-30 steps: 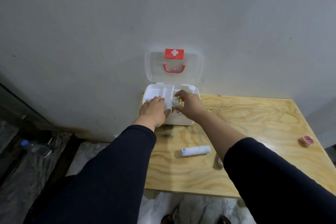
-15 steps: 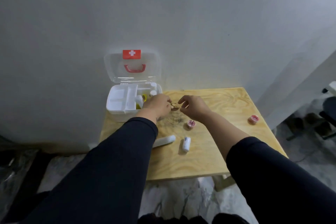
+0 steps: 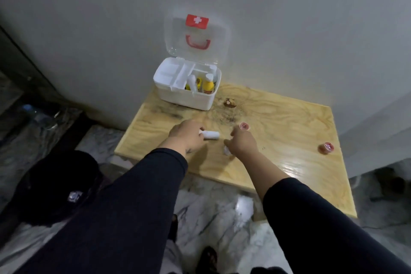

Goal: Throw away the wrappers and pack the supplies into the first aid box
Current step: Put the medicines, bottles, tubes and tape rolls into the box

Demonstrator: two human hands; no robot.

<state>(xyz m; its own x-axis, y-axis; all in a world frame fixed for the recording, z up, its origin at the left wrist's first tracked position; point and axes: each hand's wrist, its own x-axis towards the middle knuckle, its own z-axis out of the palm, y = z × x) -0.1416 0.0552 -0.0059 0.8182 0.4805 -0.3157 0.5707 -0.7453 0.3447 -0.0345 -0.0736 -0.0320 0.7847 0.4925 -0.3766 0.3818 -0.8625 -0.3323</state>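
The first aid box [image 3: 185,93] sits at the far left corner of the wooden table [image 3: 289,162], against the grey wall, with its clear lid [image 3: 196,38] standing upright and showing a red cross label and a red handle. Inside the white base, a tray covers the left part, and a yellow bottle [image 3: 208,85] with a white cap stands in the open right compartment beside other small containers (too blurred to name). The left hand [image 3: 185,134] rests on the table near its front edge, fingers curled round one end of a white roll [image 3: 211,135] that lies on its side. The right hand [image 3: 241,143] is just beside it, fingers bent downward over a small white item [image 3: 226,150] at its near edge; whether it grips that item cannot be told. A small pink tape roll [image 3: 244,126] lies just beyond the right hand, and a second one [image 3: 326,148] lies well apart toward the right edge. A small brown scrap [image 3: 229,102] lies near the box. Both sleeves are dark.
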